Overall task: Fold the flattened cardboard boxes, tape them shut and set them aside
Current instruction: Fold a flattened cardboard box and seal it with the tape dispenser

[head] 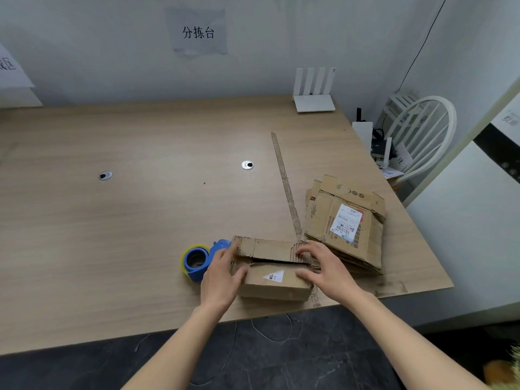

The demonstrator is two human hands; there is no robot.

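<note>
A small brown box sits on the near right part of the wooden surface, close to the near edge. Its top flaps are folded down, with a dark gap between them. The left hand is on the left end of the box, with its fingers and thumb bent around that end and a flap. The right hand is on the right end, with its fingers spread and laid on the top flaps, pressing them down, and the thumb on the near flap.

A stack of flat boxes lies just right of the box and a bit farther away. The top one has a white label on it. A blue tape roll holder sits just left of the box, partly behind the left hand. A long thin strip of cardboard lies on the surface, running from far to near. A white router stands at the far right, by the wall. A white chair is past the right edge
</note>
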